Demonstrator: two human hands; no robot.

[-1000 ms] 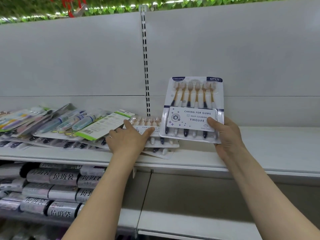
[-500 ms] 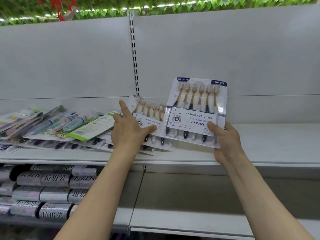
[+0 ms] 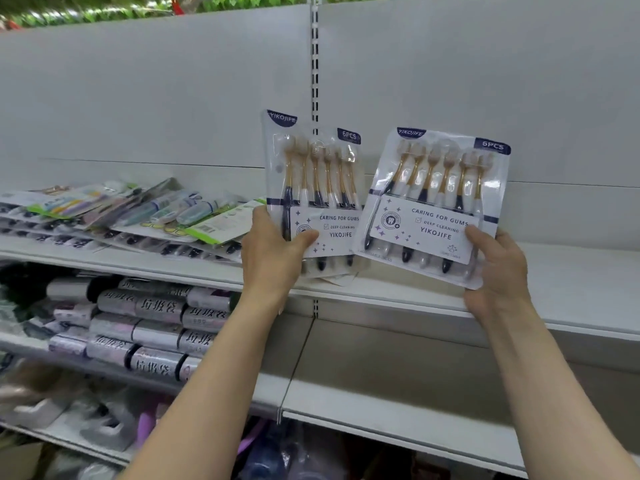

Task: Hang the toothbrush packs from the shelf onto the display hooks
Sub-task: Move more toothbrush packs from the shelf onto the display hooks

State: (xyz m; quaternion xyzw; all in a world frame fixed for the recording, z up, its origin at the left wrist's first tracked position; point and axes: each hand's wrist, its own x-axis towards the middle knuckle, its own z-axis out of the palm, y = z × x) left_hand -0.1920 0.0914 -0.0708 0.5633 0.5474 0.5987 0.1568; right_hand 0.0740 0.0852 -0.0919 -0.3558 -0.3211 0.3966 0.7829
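I hold two clear six-piece toothbrush packs upright in front of the grey back panel. My left hand (image 3: pixel 273 252) grips the lower left corner of one toothbrush pack (image 3: pixel 317 181), thumb across its white label. My right hand (image 3: pixel 498 268) grips the lower right corner of the other toothbrush pack (image 3: pixel 436 199), which tilts slightly to the right. Both show gold-necked brushes with dark and white handles. More toothbrush packs (image 3: pixel 138 216) lie fanned in a pile on the shelf (image 3: pixel 571 271) at the left. No display hooks are visible.
A slotted upright rail (image 3: pixel 314 64) runs down the back panel between the two held packs. Rolls of bin bags (image 3: pixel 152 320) fill the lower shelf at left. Green foliage lines the top edge. Bagged goods sit on the bottom shelf.
My left hand has lifted a second pack off the shelf pile and raised it upright. My right hand has shifted its pack to the right and a little up.
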